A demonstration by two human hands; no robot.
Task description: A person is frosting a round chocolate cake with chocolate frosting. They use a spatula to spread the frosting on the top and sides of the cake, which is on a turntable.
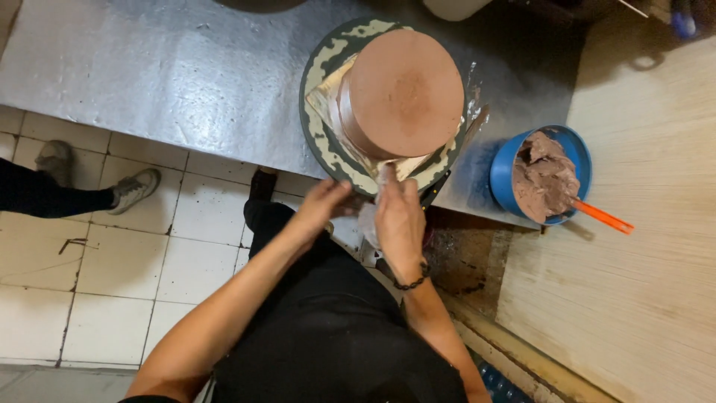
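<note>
A metal-topped desk (pixel 186 82) runs across the upper part of the view, its sheet dull and streaked with smears. Near its front edge stands a dark round turntable (pixel 317 112), flecked with pale patches, overhanging the edge slightly. Just right of it, on the desk's corner, sits a blue bowl (pixel 501 168) of brown cream with an orange handle (pixel 603 217) sticking out to the right. Beyond the bowl lies a pale wooden surface (pixel 641 246). Below the desk is a white tiled floor (pixel 112 276).

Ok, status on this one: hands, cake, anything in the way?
Left hand open by turntable. Right hand grips white wipe. Cake smooth. Nothing blocking.
</note>
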